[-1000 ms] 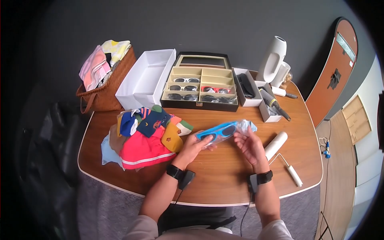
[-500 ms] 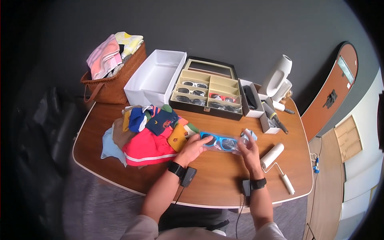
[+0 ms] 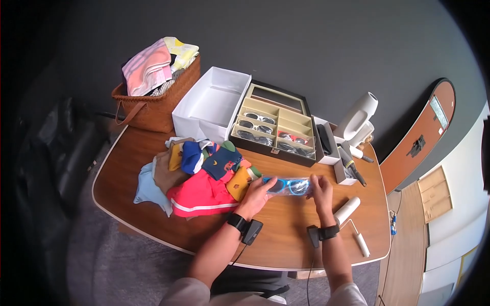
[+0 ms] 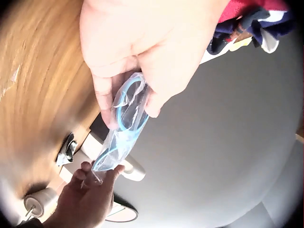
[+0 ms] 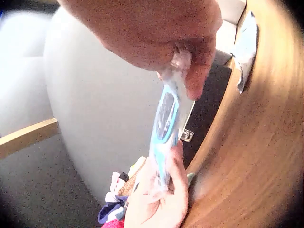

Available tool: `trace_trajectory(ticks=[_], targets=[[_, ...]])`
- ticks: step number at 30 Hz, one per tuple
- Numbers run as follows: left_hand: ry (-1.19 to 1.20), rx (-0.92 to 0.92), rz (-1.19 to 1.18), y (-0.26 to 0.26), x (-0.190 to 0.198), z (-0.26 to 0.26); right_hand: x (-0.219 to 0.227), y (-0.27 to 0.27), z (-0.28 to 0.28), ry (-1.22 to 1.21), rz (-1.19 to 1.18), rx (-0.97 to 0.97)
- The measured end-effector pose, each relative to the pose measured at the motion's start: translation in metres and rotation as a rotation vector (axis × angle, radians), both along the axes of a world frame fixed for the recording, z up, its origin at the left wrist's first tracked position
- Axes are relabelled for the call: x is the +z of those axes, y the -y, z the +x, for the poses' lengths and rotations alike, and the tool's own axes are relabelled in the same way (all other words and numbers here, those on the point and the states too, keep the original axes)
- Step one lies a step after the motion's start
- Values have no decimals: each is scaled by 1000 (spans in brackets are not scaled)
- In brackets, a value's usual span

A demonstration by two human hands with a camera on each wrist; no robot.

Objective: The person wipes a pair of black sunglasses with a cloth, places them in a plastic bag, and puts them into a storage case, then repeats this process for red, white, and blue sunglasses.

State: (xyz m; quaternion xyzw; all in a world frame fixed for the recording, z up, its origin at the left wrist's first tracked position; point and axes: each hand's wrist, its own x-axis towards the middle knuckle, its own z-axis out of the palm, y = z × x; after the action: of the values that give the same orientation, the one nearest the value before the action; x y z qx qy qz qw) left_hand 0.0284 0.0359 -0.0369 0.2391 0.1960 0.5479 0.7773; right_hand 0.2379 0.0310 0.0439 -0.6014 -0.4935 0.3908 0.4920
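Blue-framed sunglasses (image 3: pixel 293 187) with dark lenses lie inside a clear plastic sleeve, held level above the table between both hands. My left hand (image 3: pixel 255 198) grips the left end, thumb on one side and fingers on the other. At the opposite end, my right hand (image 3: pixel 322 195) pinches the gathered plastic, as the right wrist view shows closely. Just left of my left hand is a pile of clothes with a red garment (image 3: pixel 199 193) and a mustard piece (image 3: pixel 238 184). Behind the hands stands an open black display case (image 3: pixel 290 120) holding several sunglasses.
A white open box (image 3: pixel 201 121) and a brown basket (image 3: pixel 158 112) of folded cloths stand at the back left. White boxes with a brush (image 3: pixel 348 159) are at the back right. A white roller (image 3: pixel 348 209) lies near my right hand. A crumpled silvery packet (image 5: pixel 246 52) rests on the table.
The bagged sunglasses have turned from slanted to level. My right hand has shifted its hold, opening its fingers half a second ago and now pinching the plastic end. The head view has rotated.
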Motion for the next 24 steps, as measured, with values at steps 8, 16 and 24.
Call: trace_trajectory(ticks=[8,16,24], targets=[[185,-31,-64,-4,7,-3,25,-22,25,-28,-132,437],[79,-114,-109,-7,-2,2,21,-155,75,-169,52,51],[-64,-85,-103,-6,5,5,-6,-285,62,371,92,64]])
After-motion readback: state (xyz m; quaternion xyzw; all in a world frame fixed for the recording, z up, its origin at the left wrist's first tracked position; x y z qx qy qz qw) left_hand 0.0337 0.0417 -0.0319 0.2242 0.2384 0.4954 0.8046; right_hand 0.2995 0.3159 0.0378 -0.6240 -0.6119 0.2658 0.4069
